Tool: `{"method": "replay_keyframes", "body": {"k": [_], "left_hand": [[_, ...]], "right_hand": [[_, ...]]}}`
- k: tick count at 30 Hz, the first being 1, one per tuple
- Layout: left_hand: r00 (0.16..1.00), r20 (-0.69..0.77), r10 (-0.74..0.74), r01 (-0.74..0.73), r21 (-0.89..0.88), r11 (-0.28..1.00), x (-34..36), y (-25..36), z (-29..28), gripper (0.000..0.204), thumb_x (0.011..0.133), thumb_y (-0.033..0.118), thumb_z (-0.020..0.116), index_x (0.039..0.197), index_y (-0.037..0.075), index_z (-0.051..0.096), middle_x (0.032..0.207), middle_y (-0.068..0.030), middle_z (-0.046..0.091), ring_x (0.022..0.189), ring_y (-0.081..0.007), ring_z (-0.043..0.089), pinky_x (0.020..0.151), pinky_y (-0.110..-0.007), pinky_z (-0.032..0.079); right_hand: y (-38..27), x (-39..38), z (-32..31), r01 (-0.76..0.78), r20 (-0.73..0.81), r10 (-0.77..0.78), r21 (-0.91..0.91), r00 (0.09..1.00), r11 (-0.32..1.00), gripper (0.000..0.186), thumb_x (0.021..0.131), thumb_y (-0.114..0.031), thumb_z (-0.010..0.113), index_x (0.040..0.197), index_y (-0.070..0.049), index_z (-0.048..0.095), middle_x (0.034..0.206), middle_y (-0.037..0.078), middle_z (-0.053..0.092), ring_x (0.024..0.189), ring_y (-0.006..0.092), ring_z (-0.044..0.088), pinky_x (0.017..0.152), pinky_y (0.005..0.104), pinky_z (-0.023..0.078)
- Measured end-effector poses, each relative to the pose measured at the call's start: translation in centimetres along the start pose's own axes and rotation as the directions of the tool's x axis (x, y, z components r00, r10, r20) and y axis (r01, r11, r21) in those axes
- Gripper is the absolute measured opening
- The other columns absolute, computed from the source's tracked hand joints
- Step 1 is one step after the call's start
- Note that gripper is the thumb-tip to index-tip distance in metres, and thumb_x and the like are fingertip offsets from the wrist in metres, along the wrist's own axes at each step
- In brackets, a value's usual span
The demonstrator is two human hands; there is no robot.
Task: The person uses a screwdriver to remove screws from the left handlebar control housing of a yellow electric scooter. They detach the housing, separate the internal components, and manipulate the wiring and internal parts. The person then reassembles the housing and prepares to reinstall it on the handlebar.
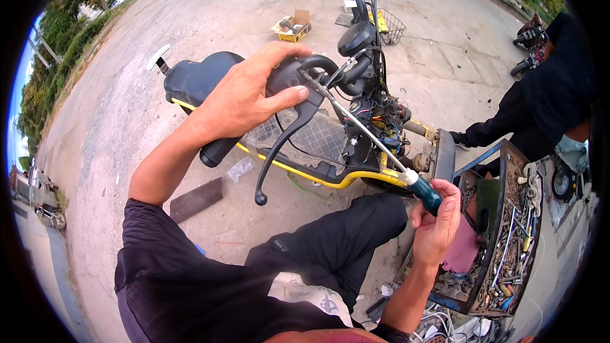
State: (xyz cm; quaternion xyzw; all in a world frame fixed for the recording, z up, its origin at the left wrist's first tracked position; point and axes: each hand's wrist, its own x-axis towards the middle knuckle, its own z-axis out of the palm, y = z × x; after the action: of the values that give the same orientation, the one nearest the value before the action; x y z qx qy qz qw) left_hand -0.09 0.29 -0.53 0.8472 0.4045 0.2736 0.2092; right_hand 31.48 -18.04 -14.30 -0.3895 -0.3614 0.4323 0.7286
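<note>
My left hand [238,92] grips the dark switch housing [286,76] on the scooter's handlebar, thumb on the near side and fingers over the far side. A black brake lever [284,141] with a ball end curves from that housing toward me. In my right hand [438,228] is a screwdriver [424,194] with a dark green handle, held by its end. Its long shaft slants up and left, and the tip meets the lever's mount beside my left thumb. Exposed wiring [381,117] shows in the opened front of the yellow and black electric scooter [210,76].
A metal toolbox [502,248] full of bolts and tools stands at my right. Beyond it sits another person in dark clothes [534,101]. On the concrete lie an open cardboard box [292,25], a wire basket [392,27] and a dark flat board [197,200].
</note>
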Motion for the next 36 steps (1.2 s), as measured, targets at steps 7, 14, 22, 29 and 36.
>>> {"method": "replay_keyframes", "body": {"k": [7, 14, 22, 29, 36], "left_hand": [[0.999, 0.009, 0.049, -0.050, 0.038, 0.998, 0.1, -0.3, 0.1, 0.044, 0.098, 0.024, 0.074, 0.136, 0.006, 0.060, 0.136, -0.0110, 0.062, 0.127, -0.0235, 0.059, 0.110, -0.034, 0.044], [0.999, 0.005, 0.049, -0.049, -0.003, 0.999, 0.1, -0.4, 0.0, 0.042, 0.098, 0.023, 0.074, 0.134, 0.006, 0.061, 0.137, -0.0109, 0.062, 0.130, -0.0243, 0.058, 0.111, -0.035, 0.044], [0.994, 0.038, -0.098, 0.100, -0.031, 0.995, 0.1, 0.2, -0.1, 0.054, 0.096, 0.025, 0.078, 0.142, 0.007, 0.054, 0.134, -0.0121, 0.063, 0.123, -0.0215, 0.061, 0.109, -0.035, 0.046], [0.999, -0.020, -0.036, 0.035, -0.060, 0.998, 0.1, 0.1, 0.1, 0.060, 0.094, 0.025, 0.081, 0.143, 0.006, 0.052, 0.132, -0.0118, 0.064, 0.113, -0.0200, 0.065, 0.103, -0.034, 0.050], [0.995, 0.032, -0.097, 0.099, -0.085, 0.991, 0.0, 0.0, -0.1, 0.057, 0.096, 0.025, 0.080, 0.143, 0.008, 0.053, 0.127, -0.0100, 0.065, 0.087, -0.0132, 0.068, 0.085, -0.030, 0.055]], "right_hand": [[1.9, -0.1, -0.5, 0.476, 0.110, -0.468, -0.337, 0.877, 0.812, 0.035, 0.104, -0.031, 0.071, 0.120, -0.002, 0.058, 0.129, 0.018, 0.058, 0.092, 0.0175, 0.062, 0.079, 0.0302, 0.050], [0.6, -1.0, -1.5, -0.139, -0.018, 0.138, -0.146, 0.990, 0.979, 0.044, 0.108, -0.041, 0.063, 0.125, -0.002, 0.054, 0.126, 0.018, 0.058, 0.079, 0.0147, 0.059, 0.070, 0.0296, 0.047], [-0.2, -0.1, 2.6, 0.245, -0.005, -0.251, -0.200, 0.968, 0.949, 0.048, 0.102, -0.022, 0.070, 0.140, 0.001, 0.050, 0.139, 0.015, 0.051, 0.098, 0.0165, 0.061, 0.085, 0.0294, 0.050], [1.6, -0.5, 0.5, 0.339, 0.005, -0.359, -0.337, 0.933, 0.878, 0.027, 0.100, -0.023, 0.075, 0.113, -0.003, 0.062, 0.135, 0.016, 0.055, 0.109, 0.0179, 0.061, 0.080, 0.0287, 0.055], [0.5, 0.0, 0.9, -0.050, -0.018, 0.050, -0.022, 0.999, 0.998, 0.027, 0.102, -0.018, 0.071, 0.120, 0.000, 0.061, 0.129, 0.015, 0.059, 0.089, 0.0150, 0.063, 0.073, 0.0274, 0.053]]}}
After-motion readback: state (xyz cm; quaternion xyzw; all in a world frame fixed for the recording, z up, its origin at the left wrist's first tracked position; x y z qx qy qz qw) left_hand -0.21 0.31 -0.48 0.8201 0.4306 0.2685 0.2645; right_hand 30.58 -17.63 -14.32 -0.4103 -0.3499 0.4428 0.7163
